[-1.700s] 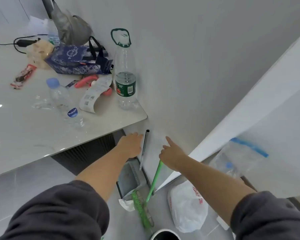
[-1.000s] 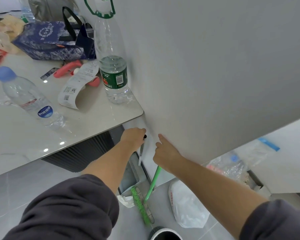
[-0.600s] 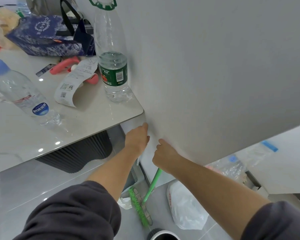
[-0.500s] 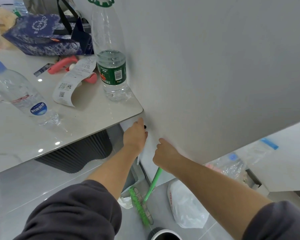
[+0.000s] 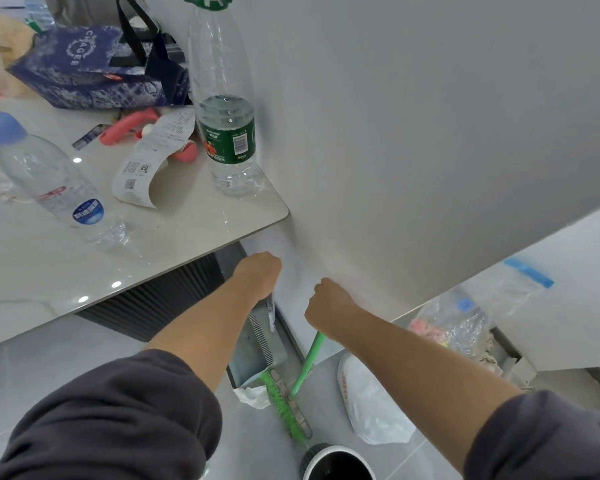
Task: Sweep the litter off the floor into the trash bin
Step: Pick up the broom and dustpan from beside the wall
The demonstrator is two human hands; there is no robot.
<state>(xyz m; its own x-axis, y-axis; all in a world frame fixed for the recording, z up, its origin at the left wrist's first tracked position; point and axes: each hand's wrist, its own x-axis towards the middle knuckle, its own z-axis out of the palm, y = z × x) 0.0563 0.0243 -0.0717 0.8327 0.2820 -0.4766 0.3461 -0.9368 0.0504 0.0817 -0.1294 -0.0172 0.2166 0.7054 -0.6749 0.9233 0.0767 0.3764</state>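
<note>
My left hand [image 5: 258, 273] grips the top of the grey dustpan's upright handle [image 5: 270, 315] beside the wall. The dustpan [image 5: 248, 351] stands on the floor below it. My right hand [image 5: 328, 303] is curled round the green broom handle [image 5: 305, 363]. The broom's green bristle head [image 5: 284, 407] rests on the floor at the dustpan's mouth. A crumpled white tissue [image 5: 253, 396] lies between the bristles and the dustpan's front edge. The trash bin [image 5: 336, 462], white-rimmed and dark inside, stands at the bottom edge of the head view.
A white table corner [image 5: 271, 213] juts out just above my left hand, carrying a large water bottle [image 5: 227, 133], a small bottle [image 5: 49, 181], a receipt and a blue bag. A white plastic bag [image 5: 368, 400] lies on the floor to the right. A clear bag [image 5: 465, 317] sits under the white cabinet.
My left hand has closed round the dustpan handle's top, hiding its black tip. My right index finger, pointing before, has curled onto the broom handle. The broom and dustpan stay where they were.
</note>
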